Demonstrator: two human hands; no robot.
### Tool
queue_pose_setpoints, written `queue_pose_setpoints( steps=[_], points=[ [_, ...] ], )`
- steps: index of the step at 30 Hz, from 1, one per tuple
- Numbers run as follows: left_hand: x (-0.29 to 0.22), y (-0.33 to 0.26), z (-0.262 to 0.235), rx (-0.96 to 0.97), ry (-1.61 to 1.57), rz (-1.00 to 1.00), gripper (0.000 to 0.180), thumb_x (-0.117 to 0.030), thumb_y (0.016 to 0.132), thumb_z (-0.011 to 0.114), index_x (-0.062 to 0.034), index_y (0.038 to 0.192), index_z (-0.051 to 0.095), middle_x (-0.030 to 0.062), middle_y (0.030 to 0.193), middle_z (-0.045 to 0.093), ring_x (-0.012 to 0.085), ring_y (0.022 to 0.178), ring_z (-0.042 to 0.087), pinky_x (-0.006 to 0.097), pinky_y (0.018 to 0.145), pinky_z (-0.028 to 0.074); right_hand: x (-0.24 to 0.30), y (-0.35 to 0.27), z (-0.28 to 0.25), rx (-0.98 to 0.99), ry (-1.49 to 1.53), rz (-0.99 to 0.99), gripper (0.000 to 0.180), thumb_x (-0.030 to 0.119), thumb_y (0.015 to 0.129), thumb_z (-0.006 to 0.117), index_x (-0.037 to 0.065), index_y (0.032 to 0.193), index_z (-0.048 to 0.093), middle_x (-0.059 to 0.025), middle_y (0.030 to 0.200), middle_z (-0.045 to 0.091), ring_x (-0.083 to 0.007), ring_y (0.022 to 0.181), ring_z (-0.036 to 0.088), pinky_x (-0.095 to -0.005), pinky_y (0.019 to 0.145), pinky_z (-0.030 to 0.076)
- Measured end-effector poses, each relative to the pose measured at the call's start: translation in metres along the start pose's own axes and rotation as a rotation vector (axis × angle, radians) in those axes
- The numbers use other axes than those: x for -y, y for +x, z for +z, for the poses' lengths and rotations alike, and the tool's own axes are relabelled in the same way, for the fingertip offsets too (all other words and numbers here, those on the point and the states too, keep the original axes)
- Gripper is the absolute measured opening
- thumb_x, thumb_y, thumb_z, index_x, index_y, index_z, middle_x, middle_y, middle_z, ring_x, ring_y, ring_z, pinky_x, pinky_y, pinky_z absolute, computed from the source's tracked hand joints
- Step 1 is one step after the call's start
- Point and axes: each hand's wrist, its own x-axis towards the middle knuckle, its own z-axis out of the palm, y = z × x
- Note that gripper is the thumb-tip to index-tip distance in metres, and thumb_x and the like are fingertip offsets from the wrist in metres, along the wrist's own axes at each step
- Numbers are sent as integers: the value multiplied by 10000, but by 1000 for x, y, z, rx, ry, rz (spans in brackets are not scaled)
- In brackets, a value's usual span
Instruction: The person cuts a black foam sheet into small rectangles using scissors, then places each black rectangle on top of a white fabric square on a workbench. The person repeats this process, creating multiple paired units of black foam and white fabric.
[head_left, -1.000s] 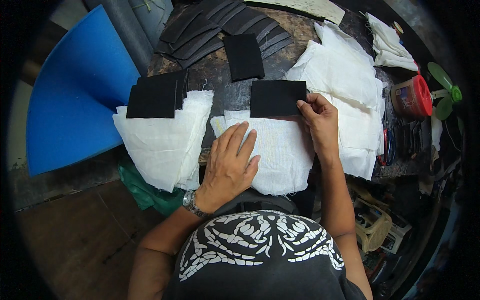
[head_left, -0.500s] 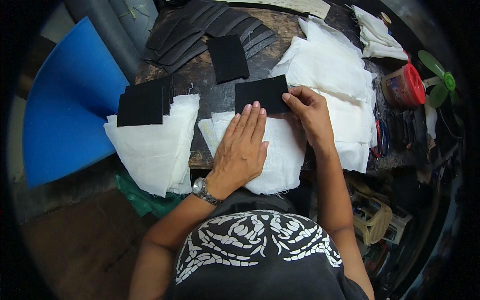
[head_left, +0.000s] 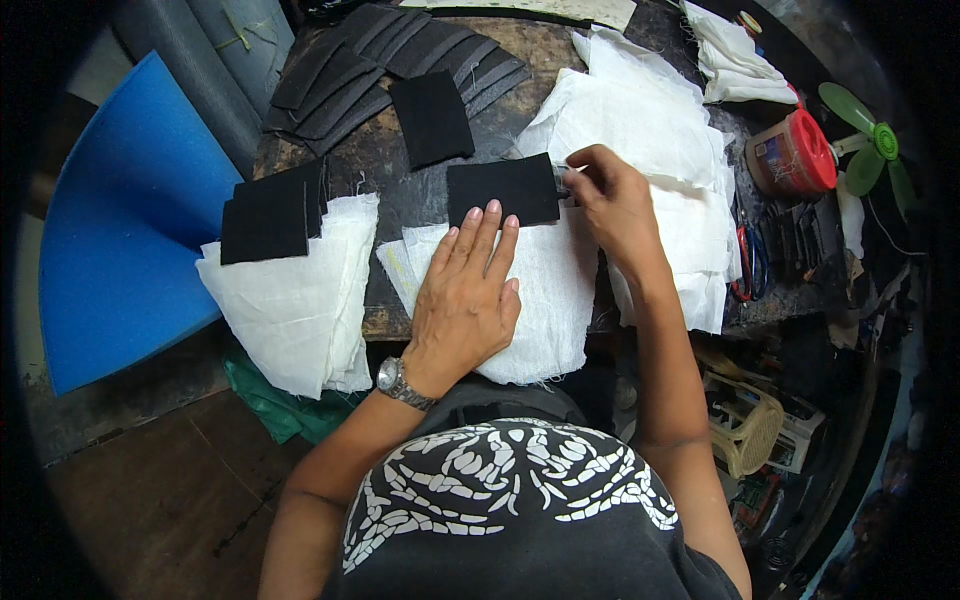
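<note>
Black rectangle (head_left: 503,192) on white gauze sheet (head_left: 520,290), both hands on the work.

Flat, matte black, rectangular, long side running left-right, clean straight edges; lying on far edge of the gauze sheet at bench (head_left: 400,170) centre. Thin white gauze, frayed at edges, near end hanging over the bench's near edge. Left hand (head_left: 465,300) spread flat, palm down on the gauze, fingers straight, tips touching near edge of the black rectangle; grasping nothing. Right hand (head_left: 612,200) at the rectangle's right end, fingers pinched together on that edge; small pale item at the fingertips, too small to identify. More black pieces (head_left: 270,215) stacked on second gauze pile (head_left: 290,290) to the left, another single black piece (head_left: 432,118) farther off. Red-lidded jar (head_left: 790,155) far right, blue foam sheet (head_left: 120,250) at left.
</note>
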Motion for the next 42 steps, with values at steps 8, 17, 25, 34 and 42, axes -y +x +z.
queue_pose_setpoints(
  steps=[8, 17, 25, 34, 42],
  points=[
    [5, 1, 0, -33, -71, 14, 536, -151, 889, 522, 57, 1380, 471, 256, 1494, 377, 374, 1379, 385, 460, 1142, 298, 1, -66, 36, 219, -530, -479, 657, -40, 789, 538, -27, 1432, 398, -184, 1449, 470, -320, 1361, 432, -451, 1129, 319],
    [32, -7, -27, -281, -3, -304, 327, 2, 873, 597, 103, 1184, 587, 226, 1072, 531, 369, 992, 561, 417, 873, 465, -15, -72, 37, 2, -81, -380, 422, -30, 984, 450, 5, 1405, 463, -178, 1347, 576, -287, 1266, 550, -348, 1067, 412],
    [29, 2, -32, -382, -128, -265, 79, -9, 862, 628, 38, 922, 609, 156, 887, 590, 320, 807, 608, 392, 735, 498, -6, -58, 20, -65, 216, -75, 440, 11, 1014, 393, 21, 1454, 385, -198, 1276, 618, -273, 1229, 582, -349, 1053, 427],
    [26, 6, -64, -560, -532, -265, 38, -26, 933, 572, 12, 932, 565, 127, 836, 670, 143, 650, 626, 284, 587, 488, -9, -52, 8, 15, -382, -272, 507, -4, 958, 483, 75, 1451, 393, -129, 1160, 684, -223, 1097, 626, -361, 1003, 352],
    [72, -19, -172, -196, -1004, -521, 74, -33, 949, 586, 10, 1007, 570, 49, 918, 670, 51, 798, 599, 205, 690, 487, -17, -53, 12, -69, -458, -382, 464, 40, 949, 508, 42, 1409, 443, -119, 1139, 685, -236, 1053, 626, -427, 997, 357]
  ],
)
